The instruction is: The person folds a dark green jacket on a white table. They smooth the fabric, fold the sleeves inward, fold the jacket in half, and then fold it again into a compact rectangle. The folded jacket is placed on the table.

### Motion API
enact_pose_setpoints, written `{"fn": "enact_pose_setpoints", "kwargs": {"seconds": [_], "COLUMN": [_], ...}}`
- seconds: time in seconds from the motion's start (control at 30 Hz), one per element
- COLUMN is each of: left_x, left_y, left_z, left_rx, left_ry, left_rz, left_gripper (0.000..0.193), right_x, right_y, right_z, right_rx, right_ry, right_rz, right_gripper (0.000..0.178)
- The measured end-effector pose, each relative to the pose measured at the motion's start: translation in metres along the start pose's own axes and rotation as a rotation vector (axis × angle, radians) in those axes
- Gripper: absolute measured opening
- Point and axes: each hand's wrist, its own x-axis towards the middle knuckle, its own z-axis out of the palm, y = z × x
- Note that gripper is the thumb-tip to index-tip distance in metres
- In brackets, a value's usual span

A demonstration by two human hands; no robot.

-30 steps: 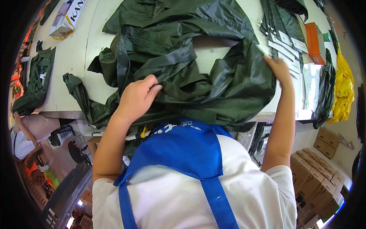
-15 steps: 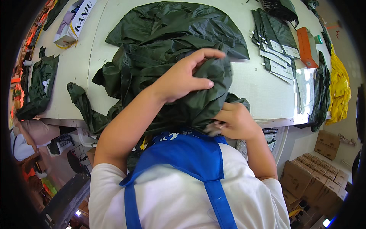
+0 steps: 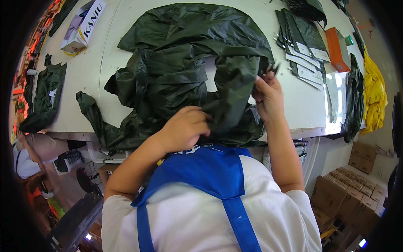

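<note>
The right hand [image 3: 269, 95] has its grip closed on the edge of a dark green coat [image 3: 170, 82], with the thumb pressing the cloth. Something small and blurry sticks up by those fingers, and I can't tell what it is. The left hand [image 3: 187, 128] is curled against the coat, lower down. I can't tell if its grip is pinching the cloth. The coat lies all crumpled on the white surface [image 3: 300, 111], right in front of the blue apron [image 3: 199, 170]. To the right are flat dark packs [image 3: 308, 35] with white cards, then an orange box [image 3: 337, 50], then yellow cloth [image 3: 373, 94]. To the left are more green cloth [image 3: 44, 90] and a white box [image 3: 87, 29]
</note>
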Motion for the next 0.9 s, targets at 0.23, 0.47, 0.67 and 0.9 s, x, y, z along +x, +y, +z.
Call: {"fn": "enact_pose_setpoints", "kwargs": {"seconds": [0.23, 0.47, 0.67, 0.9], "left_x": [0.007, 0.055, 0.051, 0.048], "left_y": [0.024, 0.059, 0.045, 0.042], "left_z": [-0.041, -0.051, -0.054, -0.049], "left_rx": [0.145, -0.98, -0.935, -1.515], "left_ry": [0.639, 0.492, 0.524, 0.638], "left_rz": [-0.336, -0.456, -0.462, -0.356], "left_gripper": [0.013, 0.042, 0.012, 0.012], "right_x": [-0.019, -0.047, -0.053, -0.054], "right_y": [-0.023, -0.027, -0.023, -0.019], "right_z": [0.028, 0.06, 0.062, 0.056], "right_rx": [-0.615, -1.171, -1.357, -1.228], "right_ry": [0.166, -0.256, -0.335, -0.264], "right_rz": [-0.684, -1.463, -1.427, -1.322], "right_gripper": [0.025, 0.027, 0.032, 0.042]}}
